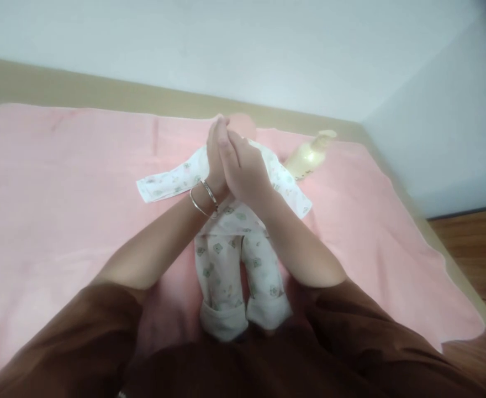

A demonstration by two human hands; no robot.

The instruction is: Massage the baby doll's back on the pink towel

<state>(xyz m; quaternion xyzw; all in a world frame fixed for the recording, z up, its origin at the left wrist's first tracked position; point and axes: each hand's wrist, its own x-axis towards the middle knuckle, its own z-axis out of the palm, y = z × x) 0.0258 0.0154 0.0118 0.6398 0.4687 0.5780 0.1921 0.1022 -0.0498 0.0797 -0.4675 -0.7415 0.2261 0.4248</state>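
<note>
My left hand [215, 152] and my right hand [245, 166] are pressed palm to palm, with fingers stretched out and pointing away from me. Two silver bangles circle my left wrist. Beneath the hands, a baby-sized figure that looks like a doll lies in a white patterned top [168, 179] and matching trousers [222, 265] with turned-up cuffs. Its rounded head [245, 124] shows just beyond my fingers, partly hidden by them. To the right of its shoulder lies a pale yellow pump bottle [308, 159], tilted on the cloth. Whether anything lies between my palms is hidden.
A pink cloth [81, 221] is spread under the figure, over a tan surface [114, 88] whose edge shows around it. Pale walls [226, 44] stand behind and at the right. Wooden flooring [475, 254] shows at the lower right.
</note>
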